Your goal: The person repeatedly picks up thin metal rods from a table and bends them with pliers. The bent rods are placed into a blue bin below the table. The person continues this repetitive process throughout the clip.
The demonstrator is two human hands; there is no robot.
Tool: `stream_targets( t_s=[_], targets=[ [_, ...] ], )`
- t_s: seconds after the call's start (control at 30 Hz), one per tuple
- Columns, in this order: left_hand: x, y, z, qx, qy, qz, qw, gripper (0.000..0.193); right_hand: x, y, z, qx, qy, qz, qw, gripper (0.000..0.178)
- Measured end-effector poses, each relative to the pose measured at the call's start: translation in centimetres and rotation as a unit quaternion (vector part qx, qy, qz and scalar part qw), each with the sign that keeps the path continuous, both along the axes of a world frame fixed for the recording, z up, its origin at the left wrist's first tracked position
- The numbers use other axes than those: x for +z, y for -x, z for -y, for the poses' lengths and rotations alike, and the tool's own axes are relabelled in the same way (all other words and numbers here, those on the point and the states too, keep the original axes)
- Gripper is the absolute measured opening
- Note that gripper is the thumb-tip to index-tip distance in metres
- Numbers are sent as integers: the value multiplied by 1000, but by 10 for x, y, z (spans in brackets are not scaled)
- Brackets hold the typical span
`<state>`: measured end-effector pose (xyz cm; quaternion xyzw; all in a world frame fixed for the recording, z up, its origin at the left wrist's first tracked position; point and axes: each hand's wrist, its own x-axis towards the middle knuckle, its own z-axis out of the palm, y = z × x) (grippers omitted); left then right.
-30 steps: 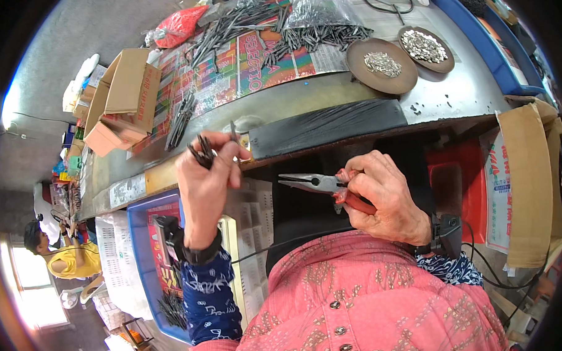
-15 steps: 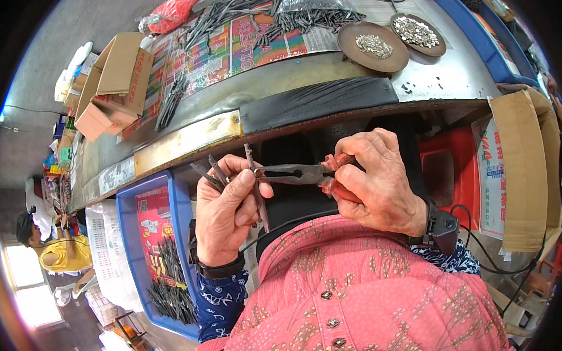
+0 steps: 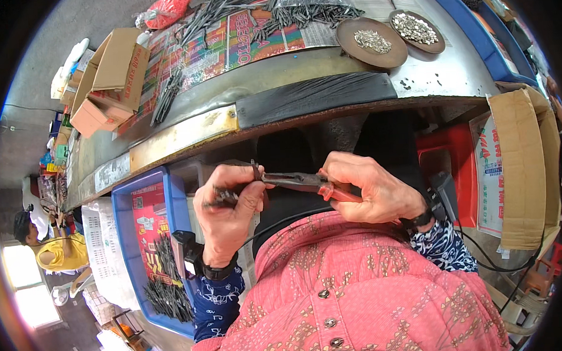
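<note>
In front of my torso, just below the table edge, my left hand [image 3: 223, 214] pinches a thin dark strip [image 3: 256, 170] between thumb and forefinger. More dark strips [image 3: 225, 197], blurred by motion, stick out from between its other fingers. My right hand [image 3: 371, 191] is wrapped round the red handles of pliers [image 3: 303, 182]. The steel jaws point left and are close together at the pinched strip, by my left fingertips. Whether they grip a small part there is too fine to make out.
Two brown dishes [image 3: 348, 34] of small metal pieces stand on the table beside piles of dark strips [image 3: 312, 16]. A blue tray [image 3: 119, 243] with more strips lies lower left. Cardboard boxes [image 3: 519, 167] flank both sides; a person in yellow [image 3: 64, 251] sits far left.
The plier handles and jaws have come closer together. My left hand has turned, tilting its strips, and my right hand has lowered slightly and rolled over the handles.
</note>
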<state>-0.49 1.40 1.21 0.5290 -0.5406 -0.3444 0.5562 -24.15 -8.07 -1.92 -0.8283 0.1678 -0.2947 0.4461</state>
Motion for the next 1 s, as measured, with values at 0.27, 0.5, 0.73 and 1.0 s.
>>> stream_targets(
  t_s=[0.27, 0.5, 0.73, 1.0],
  targets=[
    [-4, -4, 2, 15, -56, -166, 984, 8, -4, -7, -4, -73, 103, 31, 991, 22],
    [-2, -8, 6, -23, -131, -279, 951, 14, 1, -6, -7, -163, 264, -15, 951, 17],
    [-1, -9, 4, -47, -151, -324, 933, 10, 0, -4, -8, -161, 294, -30, 942, 21],
    [-5, -9, 3, -42, -174, -318, 931, 9, -2, -3, -8, -152, 298, -44, 941, 22]
  ],
)
